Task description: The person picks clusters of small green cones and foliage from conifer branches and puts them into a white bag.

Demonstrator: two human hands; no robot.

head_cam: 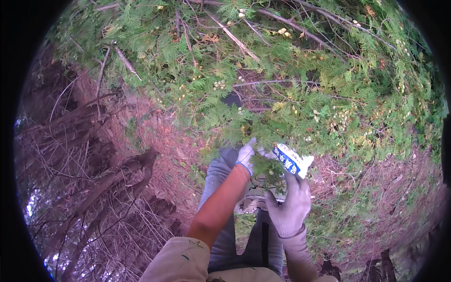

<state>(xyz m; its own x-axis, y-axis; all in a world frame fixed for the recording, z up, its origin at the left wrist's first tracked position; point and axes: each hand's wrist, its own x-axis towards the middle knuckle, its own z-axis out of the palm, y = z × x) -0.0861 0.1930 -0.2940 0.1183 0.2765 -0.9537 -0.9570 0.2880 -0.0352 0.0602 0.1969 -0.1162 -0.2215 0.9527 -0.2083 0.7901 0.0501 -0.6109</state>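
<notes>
My left hand (246, 157), in a white knit glove, reaches into the leafy green sprays of a conifer branch (225, 128). Foliage hides its fingertips, so a grip on the sprays cannot be made out. My right hand (291, 206), in a greyish glove, has thumb and fingers spread, with a leafy sprig (269, 172) just beyond them. Its fingertips come close to a white plastic sack (294, 160) with blue printed writing; whether they touch is unclear. Below the sprig, in front of my legs, shows the pale rim of a bag or container (246, 204), partly covered.
Dense conifer foliage with small pale cones (219, 84) fills the far side, crossed by bare branches (232, 35). Dark dead branches (130, 172) and tangled twigs crowd the left. Reddish ground litter (165, 144) lies between. Dark stumps (387, 266) stand at lower right.
</notes>
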